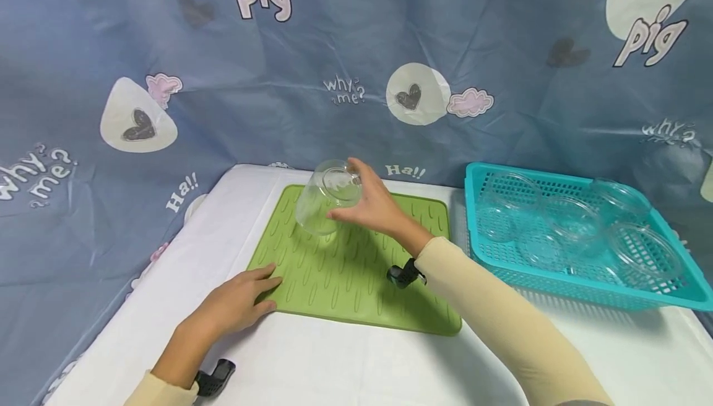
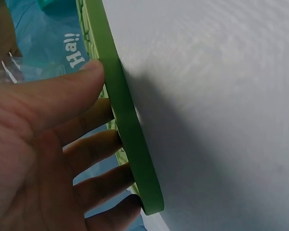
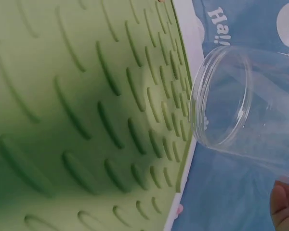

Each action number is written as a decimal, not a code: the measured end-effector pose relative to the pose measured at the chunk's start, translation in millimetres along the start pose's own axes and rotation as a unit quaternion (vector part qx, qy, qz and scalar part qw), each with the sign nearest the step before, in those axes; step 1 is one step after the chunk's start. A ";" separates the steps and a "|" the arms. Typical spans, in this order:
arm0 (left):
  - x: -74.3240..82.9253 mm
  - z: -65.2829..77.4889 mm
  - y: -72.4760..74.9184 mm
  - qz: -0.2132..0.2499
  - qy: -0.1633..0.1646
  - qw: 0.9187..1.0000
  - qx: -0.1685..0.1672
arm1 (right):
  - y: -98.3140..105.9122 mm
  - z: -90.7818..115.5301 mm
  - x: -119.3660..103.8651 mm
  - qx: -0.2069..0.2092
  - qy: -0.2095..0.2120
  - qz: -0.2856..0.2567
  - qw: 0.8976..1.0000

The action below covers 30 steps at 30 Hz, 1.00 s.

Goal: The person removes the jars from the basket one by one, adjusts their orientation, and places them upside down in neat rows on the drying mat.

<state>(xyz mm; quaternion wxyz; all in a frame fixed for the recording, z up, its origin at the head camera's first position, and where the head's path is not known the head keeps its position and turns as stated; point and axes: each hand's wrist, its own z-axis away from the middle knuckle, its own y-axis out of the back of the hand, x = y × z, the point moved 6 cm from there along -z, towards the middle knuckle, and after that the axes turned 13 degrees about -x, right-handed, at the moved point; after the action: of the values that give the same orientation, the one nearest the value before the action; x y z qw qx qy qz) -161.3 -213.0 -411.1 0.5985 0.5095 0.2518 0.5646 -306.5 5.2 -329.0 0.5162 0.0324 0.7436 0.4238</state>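
Observation:
Over the back left part of the green ridged mat point(image 1: 334, 294), my right hand point(image 1: 375, 205) grips a clear plastic jar point(image 1: 314, 211) by its base end. The jar is tilted, its base toward me and its mouth pointing down to the left. Its threaded rim point(image 3: 207, 96) shows in the right wrist view, with a fingertip point(image 3: 282, 204) at the other end. At the mat's front left corner lies my left hand point(image 1: 239, 301), fingers extended and spread. In the left wrist view its fingertips meet the mat's green edge point(image 2: 130, 130).
A turquoise basket point(image 1: 585, 294) on the right holds several clear, round plastic containers point(image 1: 570, 217). White cloth point(image 1: 334, 362) covers the table under the mat. A blue printed curtain point(image 1: 312, 121) hangs behind and at the left.

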 end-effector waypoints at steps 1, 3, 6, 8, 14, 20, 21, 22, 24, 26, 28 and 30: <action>-0.5 0.3 -1.1 0.001 0.001 1.000 -0.001 | -2.1 -3.0 -0.5 -0.001 -0.001 -0.002 1.000; -1.8 0.6 -2.9 0.002 0.005 1.000 -0.004 | -5.8 -8.7 -1.3 -0.004 -0.003 -0.002 1.000; -3.7 0.8 -3.1 0.002 0.007 1.000 0.000 | -9.9 -15.3 -1.7 -0.005 -0.013 -0.006 1.000; -4.9 0.9 -2.5 0.005 0.008 1.000 0.004 | -11.5 -18.6 -0.8 -0.001 -0.022 -0.019 1.000; -4.7 3.3 -0.5 0.018 0.009 1.000 0.016 | -11.3 -28.9 0.6 0.045 -0.034 -0.059 0.997; -5.7 1.8 3.0 0.030 0.008 0.999 0.026 | -14.4 -42.8 0.7 0.069 -0.034 -0.092 0.993; -5.9 1.4 3.1 0.034 0.007 0.999 0.026 | -15.9 -45.0 1.1 0.071 -0.037 -0.099 0.992; -6.0 1.0 2.9 0.037 0.007 0.999 0.027 | -17.3 -47.0 1.7 0.073 -0.040 -0.104 0.991; -5.6 0.4 2.2 0.044 0.005 0.999 0.027 | -19.7 -50.4 3.3 0.077 -0.044 -0.111 0.990; -4.7 -1.1 1.3 0.046 0.004 0.999 0.026 | -22.3 -52.3 5.9 0.081 -0.055 -0.115 0.989; -3.6 -2.1 -0.1 0.045 0.004 0.999 0.021 | -25.8 -54.0 8.9 0.080 -0.065 -0.116 0.988; -3.4 -3.4 -1.3 0.045 0.007 0.999 0.017 | -30.5 -55.8 11.6 0.078 -0.074 -0.120 0.987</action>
<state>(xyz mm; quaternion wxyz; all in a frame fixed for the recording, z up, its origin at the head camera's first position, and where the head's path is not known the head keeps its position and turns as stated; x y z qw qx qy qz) -164.6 -214.8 -414.4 0.5623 0.5264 0.2425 0.5898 -344.3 -42.0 -351.8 0.6123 0.0147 0.7330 0.2961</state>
